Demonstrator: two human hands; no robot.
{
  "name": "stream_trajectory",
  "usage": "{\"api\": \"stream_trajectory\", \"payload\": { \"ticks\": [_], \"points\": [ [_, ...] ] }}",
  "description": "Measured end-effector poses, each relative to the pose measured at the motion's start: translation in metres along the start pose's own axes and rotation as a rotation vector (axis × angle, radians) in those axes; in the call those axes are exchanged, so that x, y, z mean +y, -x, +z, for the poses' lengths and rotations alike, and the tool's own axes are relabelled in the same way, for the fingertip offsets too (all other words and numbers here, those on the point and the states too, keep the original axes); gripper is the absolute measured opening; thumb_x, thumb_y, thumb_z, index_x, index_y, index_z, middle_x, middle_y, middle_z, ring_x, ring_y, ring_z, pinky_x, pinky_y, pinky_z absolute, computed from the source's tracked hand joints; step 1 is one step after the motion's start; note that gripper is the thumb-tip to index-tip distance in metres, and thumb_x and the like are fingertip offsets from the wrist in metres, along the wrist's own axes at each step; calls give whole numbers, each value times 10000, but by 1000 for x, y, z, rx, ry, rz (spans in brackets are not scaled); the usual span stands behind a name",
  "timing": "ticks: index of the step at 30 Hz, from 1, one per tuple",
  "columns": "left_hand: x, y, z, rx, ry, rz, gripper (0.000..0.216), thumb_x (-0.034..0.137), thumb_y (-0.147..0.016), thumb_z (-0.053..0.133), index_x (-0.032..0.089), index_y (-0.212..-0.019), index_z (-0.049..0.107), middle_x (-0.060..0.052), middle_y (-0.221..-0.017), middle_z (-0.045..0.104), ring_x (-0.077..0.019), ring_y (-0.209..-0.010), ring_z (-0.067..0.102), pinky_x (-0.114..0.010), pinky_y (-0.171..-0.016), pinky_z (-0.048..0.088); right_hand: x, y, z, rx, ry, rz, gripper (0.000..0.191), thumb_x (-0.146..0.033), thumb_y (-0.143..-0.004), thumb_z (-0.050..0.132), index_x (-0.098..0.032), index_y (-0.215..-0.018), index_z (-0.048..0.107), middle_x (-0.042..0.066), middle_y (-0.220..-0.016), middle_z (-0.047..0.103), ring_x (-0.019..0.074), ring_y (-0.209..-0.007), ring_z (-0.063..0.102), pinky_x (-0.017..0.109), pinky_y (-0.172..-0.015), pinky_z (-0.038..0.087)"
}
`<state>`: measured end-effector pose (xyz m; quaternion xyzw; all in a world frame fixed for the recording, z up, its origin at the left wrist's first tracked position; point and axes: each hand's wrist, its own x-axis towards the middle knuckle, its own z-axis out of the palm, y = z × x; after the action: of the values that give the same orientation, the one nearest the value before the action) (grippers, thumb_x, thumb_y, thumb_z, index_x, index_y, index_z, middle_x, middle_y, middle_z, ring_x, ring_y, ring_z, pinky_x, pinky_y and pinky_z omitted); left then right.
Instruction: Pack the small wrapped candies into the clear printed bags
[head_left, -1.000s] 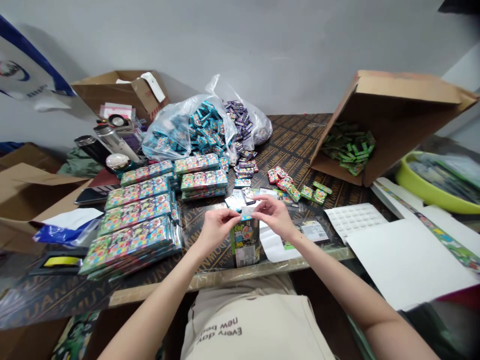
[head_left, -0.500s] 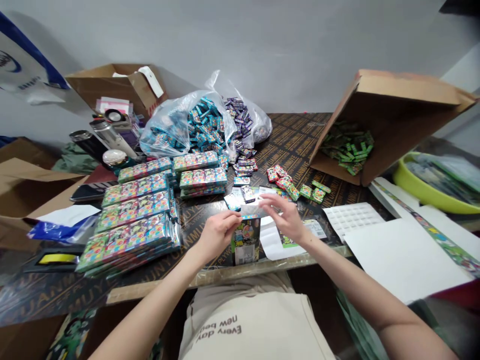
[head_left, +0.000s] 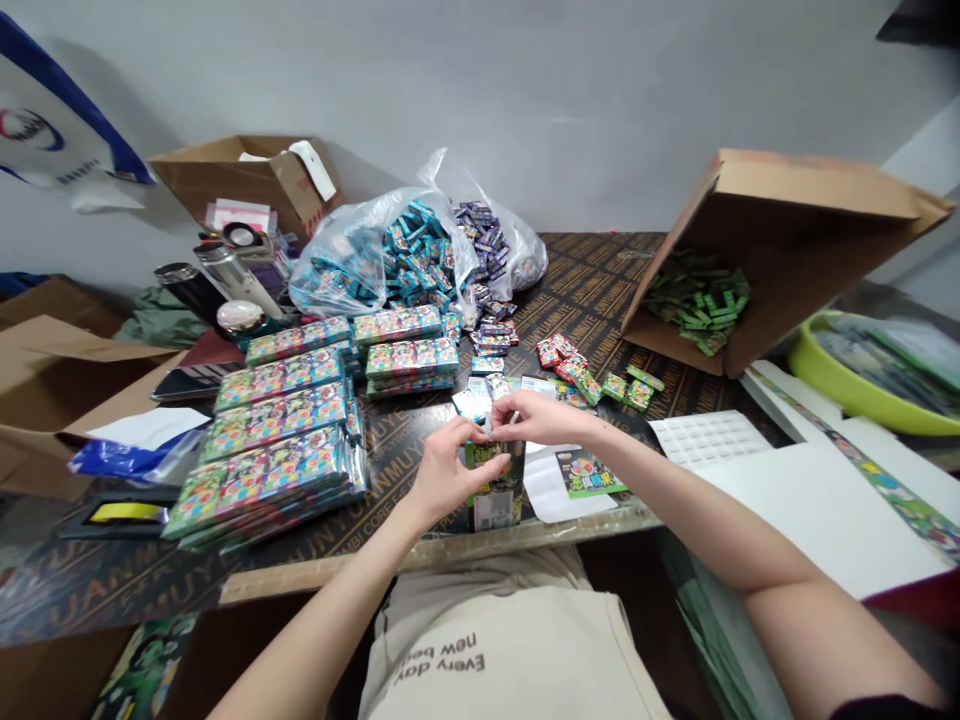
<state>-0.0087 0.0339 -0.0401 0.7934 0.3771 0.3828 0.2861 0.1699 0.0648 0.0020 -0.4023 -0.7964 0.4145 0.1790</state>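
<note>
A small dark printed box (head_left: pixel 496 505) with green lettering and a pale label stands upright at the table's front edge. My left hand (head_left: pixel 448 468) is curled over its top left edge, the thumb lying across the front. At the top edge, my right hand (head_left: pixel 541 416) is closed in a pinch; whatever its fingertips hold is hidden. Both hands meet at the box's top. Just right of the box lie a white sheet (head_left: pixel 553 500) and a flat green printed card (head_left: pixel 589 472). Behind the hands are several small wrapped pieces, partly covered.
Stacks of colourful flat packs (head_left: pixel 281 425) stand left. Clear bags of blue pieces (head_left: pixel 416 255) and purple pieces (head_left: pixel 484 240) sit at the back. A tilted carton (head_left: pixel 787 200) holds green pieces. A sticker sheet (head_left: pixel 709 438) and lime basin (head_left: pixel 862 390) are right.
My right hand has come down and left from above the box and its fingers have closed at the top edge. My left thumb now reaches across the front. The view has shifted slightly.
</note>
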Motion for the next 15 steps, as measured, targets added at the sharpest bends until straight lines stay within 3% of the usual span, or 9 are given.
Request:
{"api": "stream_trajectory", "payload": {
  "ticks": [5, 9, 11, 13, 15],
  "points": [
    [-2, -2, 8, 131, 38, -39, 104, 232, -709, 632, 163, -654, 577, -27, -715, 601, -146, -687, 561, -266, -657, 426, 7, 0, 5, 58, -63, 58, 176, -279, -705, 608, -137, -626, 540, -36, -535, 513, 77, -509, 434, 186, -473, 310],
    [-4, 4, 14, 143, 92, -121, 71, 222, -708, 632, 165, -727, 595, -19, -745, 607, -149, -723, 571, -263, -678, 438, 15, 4, 21, 200, -456, 137, 297, -258, -608, 688, -184, -807, 480, -68, -536, 536, 87, -486, 472, 185, -474, 328],
    [-9, 14, 22, 140, 233, -215, 210, 242, -685, 660, 169, -867, 583, -20, -811, 624, -156, -758, 591, -261, -685, 457, 19, 7, 30, 275, -689, 185, 353, -243, -581, 700, -197, -832, 457, -85, -522, 518, 80, -467, 464, 182, -476, 332],
    [-16, 27, 31, 92, 407, -300, 330, 253, -688, 662, 166, -984, 547, -31, -890, 639, -164, -798, 607, -266, -705, 474, 24, 11, 37, 349, -840, 240, 327, -244, -600, 680, -195, -847, 471, -80, -535, 517, 73, -468, 460, 181, -480, 337],
    [-23, 38, 33, 34, 479, -336, 304, 263, -737, 614, 153, -1011, 544, -45, -931, 649, -173, -830, 611, -279, -735, 479, 34, 15, 40, 431, -912, 276, 320, -274, -652, 644, -204, -922, 488, -50, -617, 565, 88, -537, 511, 193, -517, 373]
  ]
}}
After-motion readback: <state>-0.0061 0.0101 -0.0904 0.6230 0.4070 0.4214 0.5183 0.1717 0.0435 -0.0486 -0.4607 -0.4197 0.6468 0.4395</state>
